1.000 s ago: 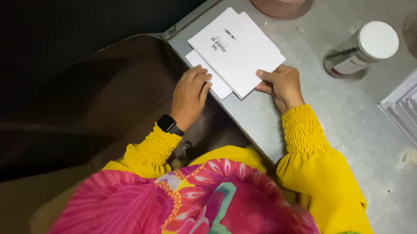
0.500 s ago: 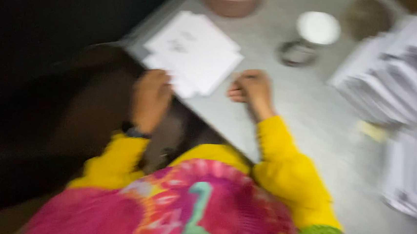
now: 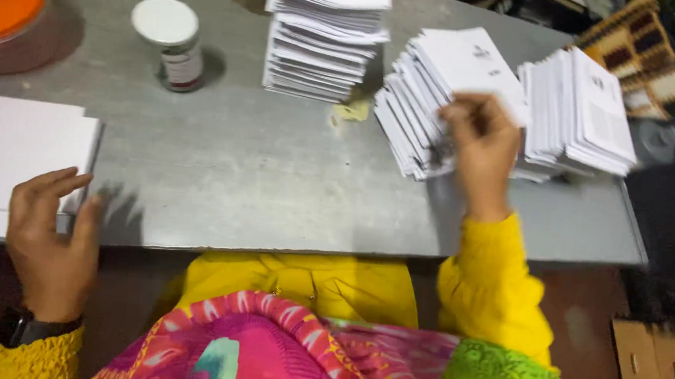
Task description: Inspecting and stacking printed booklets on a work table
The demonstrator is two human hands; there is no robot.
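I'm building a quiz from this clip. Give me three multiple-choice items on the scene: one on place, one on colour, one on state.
1. Where does the right hand reach?
A. the jar
B. the fanned leaflet stack
C. the orange lid

2. What colour is the jar's cap?
A. white
B. black
C. green

3. How does the jar stand?
A. tipped over
B. open
C. upright, capped

Answers: 1 B, its fingers touch the fanned leaflet stack. 2 A, the jar has a white top. 3 C, it stands on the table with the cap on.

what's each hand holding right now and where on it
The right hand pinches the near edge of the top sheet on the leaning paper stack. The left hand only rests on the flat white pile.
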